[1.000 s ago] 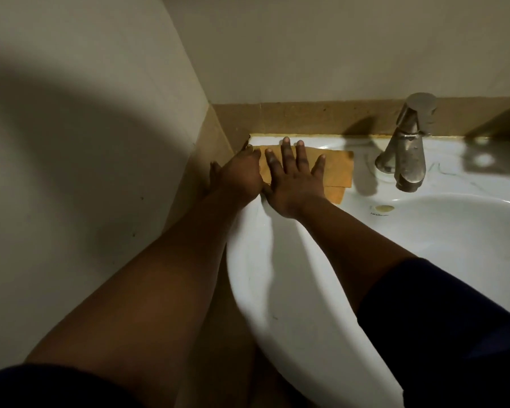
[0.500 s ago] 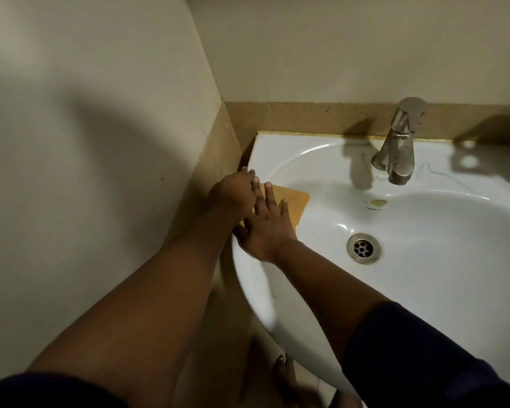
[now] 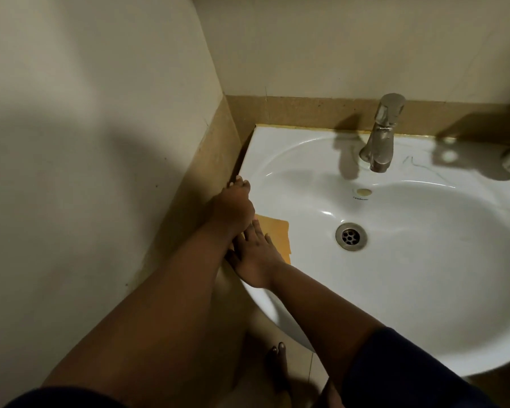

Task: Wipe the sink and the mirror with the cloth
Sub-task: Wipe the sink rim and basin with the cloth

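Dim, warm overhead light, broad soft shadow across the left wall (image 3: 71, 172), wide-angle bending at the edges.

The only lettering is a small dark brand mark printed on the white ceramic sink (image 3: 424, 275), just under the oval overflow hole (image 3: 364, 192), well to the right of and beyond the fingers (image 3: 255, 231) of the right hand; it is too small and blurred to read.

I'm in a bathroom; a white sink (image 3: 424, 290) sits in the wall's corner, with a metal tap (image 3: 380, 134), a drain (image 3: 351, 236) and tiled floor (image 3: 315, 366).
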